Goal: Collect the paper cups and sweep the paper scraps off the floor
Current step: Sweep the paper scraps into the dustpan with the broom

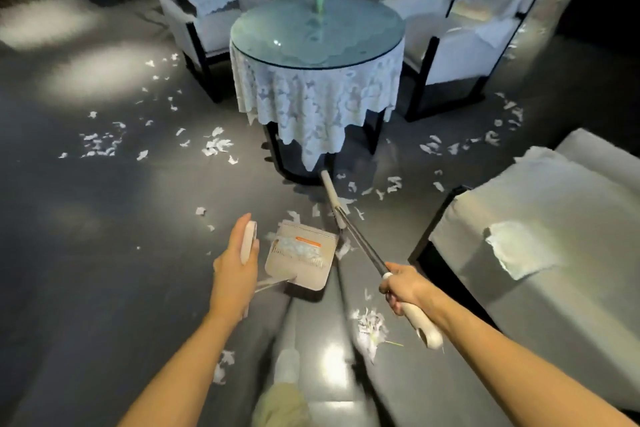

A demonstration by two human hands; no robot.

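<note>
**Right hand** (403,288): fingers wrapped round the long broom handle with cream grip and dark metal shaft (363,250). Its long axis runs from the grip end at lower right, up and leftward to the foot of the round glass-topped table draped in white lace (311,45).

**Left hand** (233,270): thumb and fingers closed on the pale upright handle of the beige plastic dustpan (301,274). The pan sits on the dark grey glossy floor (104,253) just left of the shaft, mouth toward the table, with scraps already inside.

**Torn white paper scraps** (369,326): one heap lies behind the pan, nearest the right hand. Others are strewn before the pan's mouth and on both sides of the table.

**Hidden or unclear:**
- The broom head is under the lace hem.
- No paper cups can be made out.
- The lower middle is blurred.
</note>
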